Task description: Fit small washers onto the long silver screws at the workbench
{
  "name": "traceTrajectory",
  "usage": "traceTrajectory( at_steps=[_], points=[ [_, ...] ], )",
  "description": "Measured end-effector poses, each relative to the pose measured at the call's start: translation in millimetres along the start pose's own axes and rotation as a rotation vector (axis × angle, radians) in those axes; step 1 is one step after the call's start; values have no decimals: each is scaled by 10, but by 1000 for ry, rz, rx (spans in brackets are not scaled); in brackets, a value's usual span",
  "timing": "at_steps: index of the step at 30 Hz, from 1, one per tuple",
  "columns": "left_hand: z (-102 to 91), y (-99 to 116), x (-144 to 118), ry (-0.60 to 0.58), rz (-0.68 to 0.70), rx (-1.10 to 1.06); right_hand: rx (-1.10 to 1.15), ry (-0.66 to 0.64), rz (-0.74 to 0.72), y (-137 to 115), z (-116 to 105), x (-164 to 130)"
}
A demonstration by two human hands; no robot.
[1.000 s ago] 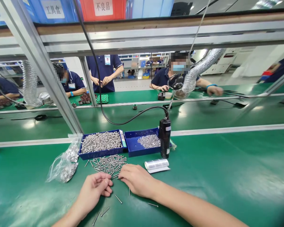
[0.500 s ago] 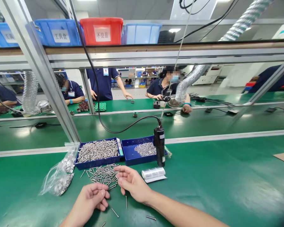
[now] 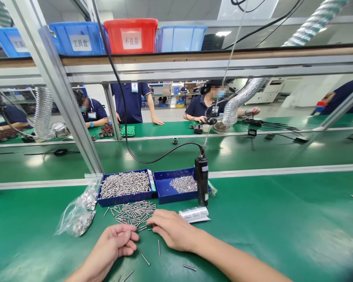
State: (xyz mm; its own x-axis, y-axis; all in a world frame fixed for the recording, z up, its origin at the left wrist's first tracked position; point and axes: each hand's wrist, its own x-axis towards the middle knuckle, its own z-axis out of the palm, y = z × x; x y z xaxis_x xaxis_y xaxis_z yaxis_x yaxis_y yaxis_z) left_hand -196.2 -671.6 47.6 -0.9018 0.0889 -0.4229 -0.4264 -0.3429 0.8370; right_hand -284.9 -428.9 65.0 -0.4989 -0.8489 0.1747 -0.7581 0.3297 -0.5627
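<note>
A loose pile of long silver screws (image 3: 132,212) lies on the green mat just in front of two blue trays. My left hand (image 3: 116,243) rests palm-in below the pile, fingers curled together; whether they pinch a screw I cannot tell. My right hand (image 3: 172,228) lies flat on the mat at the pile's right edge, fingertips touching the nearest screws. A few single screws (image 3: 145,259) are scattered between and below my hands. The left tray (image 3: 124,184) is full of long screws; the right tray (image 3: 176,184) holds small silver washers.
A black electric screwdriver (image 3: 201,181) hangs on a cable by the right tray. A clear bag of metal parts (image 3: 80,207) lies left, a shiny roll (image 3: 194,214) right of my hand. A slanted aluminium post (image 3: 61,98) rises at left. Several people work across the belt.
The camera tilted up, then settled slightly lower. My right hand lifted off the mat, then came back down flat at the pile's edge. My left hand stayed curled below the pile.
</note>
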Motion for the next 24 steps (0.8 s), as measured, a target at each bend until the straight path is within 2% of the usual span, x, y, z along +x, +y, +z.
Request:
traceTrajectory(
  at_steps=[3,6,12,20,24],
  points=[
    [12,8,-1,4,-5,-23,35,-179,-54,-96,-114,-12],
    [23,12,-15,-2,3,-7,-85,-292,-18,-153,-106,-33],
    [20,-21,-23,-11,23,57,-285,-219,-22,-197,67,-42],
    [-5,-77,27,-23,58,136,-170,-238,43,-226,36,16],
    [26,-64,25,-26,75,177,-178,-179,80,-191,46,20]
  ],
)
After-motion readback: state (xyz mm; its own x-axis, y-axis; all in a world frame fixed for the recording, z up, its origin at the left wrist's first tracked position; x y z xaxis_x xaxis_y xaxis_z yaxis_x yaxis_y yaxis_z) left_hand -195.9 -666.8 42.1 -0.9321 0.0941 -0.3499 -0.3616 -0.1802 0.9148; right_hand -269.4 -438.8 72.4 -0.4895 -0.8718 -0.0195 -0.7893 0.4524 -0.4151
